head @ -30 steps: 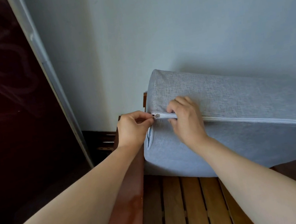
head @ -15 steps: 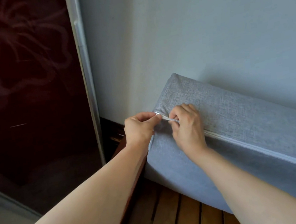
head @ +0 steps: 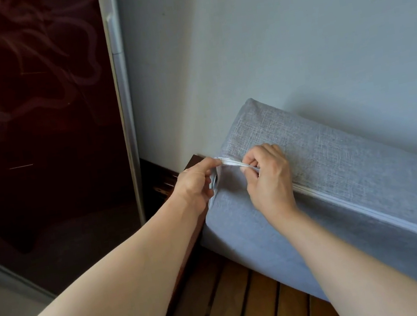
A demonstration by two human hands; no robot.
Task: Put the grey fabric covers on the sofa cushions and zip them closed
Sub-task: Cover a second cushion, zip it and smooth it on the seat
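Two bare forearms reach in from the bottom edge, and under them you have the wooden slats [head: 255, 303] of the sofa seat, warm brown with dark gaps between. Just beyond, the cushion [head: 340, 172] in its grey fabric cover lies on those slats, long side running from the left corner off the right edge, its back against the pale wall [head: 278, 37]. Your left hand [head: 195, 184] is at the cushion's near-left corner, thumb and forefinger pressed together on the small metal zip pull [head: 220, 159]. Your right hand [head: 269, 175] sits just beside it on the cover, fingers curled and pinched on the white zipper [head: 374, 213] tape right behind the pull. From there the zipper runs closed along the cushion's front edge to the right; below the pull, at the corner, a short stretch of the cover gapes open. Left of your left hand, the dark wooden armrest [head: 194, 160] of the sofa frame peeks out, touching the cushion's end. Farther back on the left stands a dark red panel [head: 29, 104] with a faint swirling pattern, edged by a pale frame [head: 123, 103] next to the wall.
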